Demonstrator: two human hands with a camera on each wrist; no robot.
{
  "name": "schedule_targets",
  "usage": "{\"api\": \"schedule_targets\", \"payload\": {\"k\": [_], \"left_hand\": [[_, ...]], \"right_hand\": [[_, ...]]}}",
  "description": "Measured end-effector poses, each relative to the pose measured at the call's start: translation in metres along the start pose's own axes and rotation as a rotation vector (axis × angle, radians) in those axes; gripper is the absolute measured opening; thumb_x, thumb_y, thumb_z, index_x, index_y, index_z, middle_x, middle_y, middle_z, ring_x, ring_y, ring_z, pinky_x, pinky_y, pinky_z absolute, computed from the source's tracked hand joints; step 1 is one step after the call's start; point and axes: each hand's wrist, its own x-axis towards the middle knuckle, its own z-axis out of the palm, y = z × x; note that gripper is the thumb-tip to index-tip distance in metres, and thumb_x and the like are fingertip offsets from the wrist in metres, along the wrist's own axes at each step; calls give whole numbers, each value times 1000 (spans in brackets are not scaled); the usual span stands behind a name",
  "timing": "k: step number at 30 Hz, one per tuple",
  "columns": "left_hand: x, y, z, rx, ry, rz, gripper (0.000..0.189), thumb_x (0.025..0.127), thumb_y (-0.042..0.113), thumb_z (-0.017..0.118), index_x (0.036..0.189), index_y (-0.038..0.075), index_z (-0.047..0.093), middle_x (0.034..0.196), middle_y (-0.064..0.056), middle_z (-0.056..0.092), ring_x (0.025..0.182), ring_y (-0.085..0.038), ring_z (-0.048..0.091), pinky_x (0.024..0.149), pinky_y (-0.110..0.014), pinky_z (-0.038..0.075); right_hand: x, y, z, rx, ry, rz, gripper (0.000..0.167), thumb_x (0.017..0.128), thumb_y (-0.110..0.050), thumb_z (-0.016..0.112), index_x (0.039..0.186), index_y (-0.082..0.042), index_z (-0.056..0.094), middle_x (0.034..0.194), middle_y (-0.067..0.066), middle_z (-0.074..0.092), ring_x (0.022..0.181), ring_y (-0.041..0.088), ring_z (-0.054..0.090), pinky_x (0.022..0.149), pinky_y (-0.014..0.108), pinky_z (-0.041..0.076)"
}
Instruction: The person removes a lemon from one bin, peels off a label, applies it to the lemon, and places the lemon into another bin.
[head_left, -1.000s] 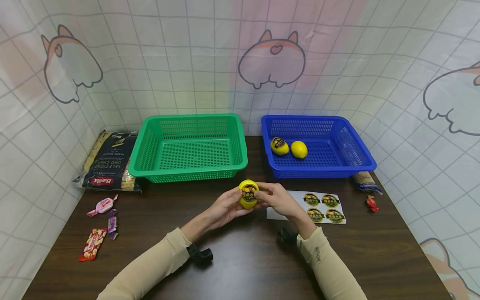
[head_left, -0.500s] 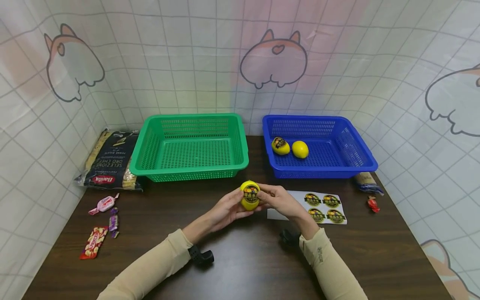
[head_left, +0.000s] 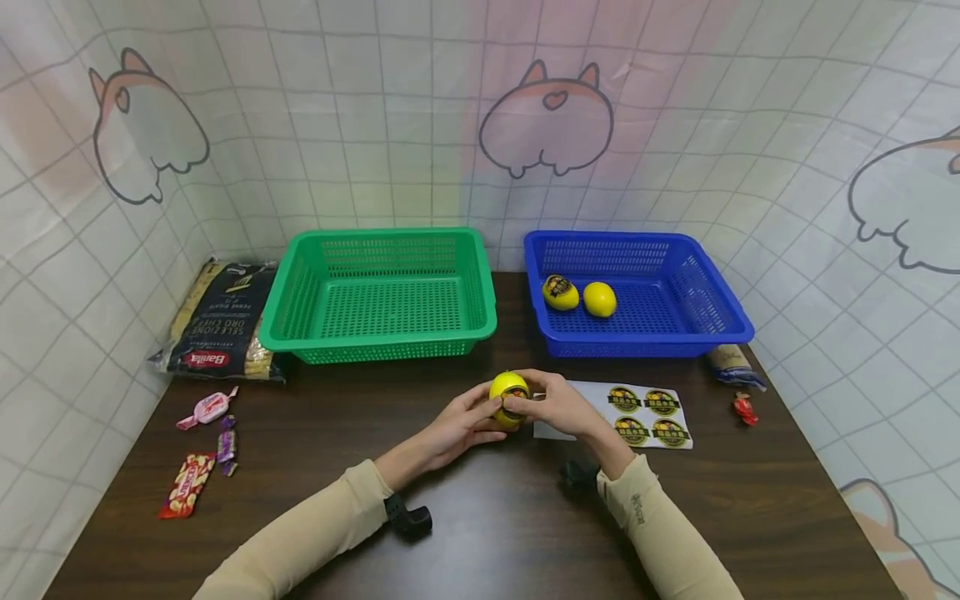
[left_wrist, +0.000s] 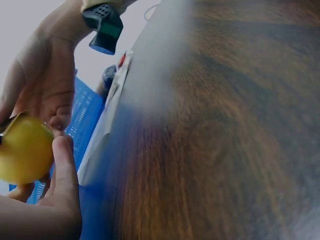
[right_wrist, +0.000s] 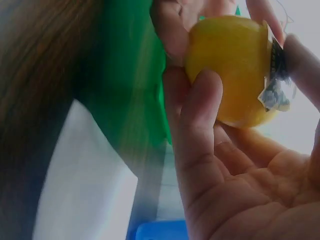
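Both hands hold a yellow lemon above the table's middle. A round black-and-gold sticker lies on it; in the right wrist view part of its edge stands off the peel. My left hand grips the lemon from the left. My right hand grips it from the right, with the thumb across the sticker in the head view. Beneath and beside the right hand lies a white sticker sheet with several similar stickers. Inside the blue basket sit a stickered lemon and a plain lemon.
A green basket stands back left, beside a pasta bag. Wrapped candies and a red snack packet lie at left. At right are a small bag partly behind the blue basket and a red candy.
The lemon has shifted slightly right and turned, so less of its sticker shows. My left hand has followed rightward, and my right thumb has moved further over the sticker.
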Motion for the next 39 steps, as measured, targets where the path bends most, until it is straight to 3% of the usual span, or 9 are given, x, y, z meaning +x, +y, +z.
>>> {"api": "schedule_targets", "payload": {"k": [10, 20, 25, 31, 35, 39], "left_hand": [[1, 8, 1, 67, 29, 11, 57, 106, 40, 46, 155, 16, 31, 160, -14, 36, 108, -13, 68, 96, -31, 58], [10, 17, 2, 77, -7, 58, 56, 107, 34, 43, 155, 7, 31, 158, -20, 37, 103, -9, 69, 94, -27, 58], [18, 24, 3, 14, 5, 94, 55, 108, 28, 43, 154, 2, 29, 157, -25, 37, 109, -11, 67, 95, -22, 57], [31, 26, 9, -48, 55, 105, 54, 108, 27, 43, 152, -2, 33, 154, -27, 40, 115, -11, 64, 102, -22, 53], [43, 25, 17, -74, 104, 99, 53, 107, 29, 45, 149, -3, 37, 150, -27, 46, 120, -18, 65, 108, -28, 51], [55, 27, 25, -115, 135, 104, 54, 106, 29, 49, 147, -4, 40, 148, -28, 48, 117, -17, 67, 107, -30, 51]], "right_hand": [[-4, -23, -41, -141, 50, -21, 61, 93, -39, 69, 144, -13, 49, 121, 15, 67, 92, 18, 66, 76, 44, 60], [-6, -64, -110, -292, 171, -41, 65, 94, -42, 68, 148, -13, 46, 123, 14, 66, 101, 20, 67, 76, 30, 58], [-2, -83, -148, -276, 221, -27, 63, 97, -42, 63, 149, -15, 43, 127, 16, 62, 97, 12, 61, 78, 29, 56], [14, -86, -192, -169, 242, 67, 73, 97, -50, 58, 157, -18, 30, 142, 13, 53, 97, 5, 59, 83, 20, 53], [29, -76, -214, -121, 261, 146, 82, 96, -56, 55, 160, -16, 21, 150, 15, 45, 109, 13, 58, 92, 19, 52], [46, -66, -223, -143, 314, 221, 85, 95, -58, 54, 160, -14, 20, 154, 18, 41, 105, 16, 57, 89, 19, 53]]}}
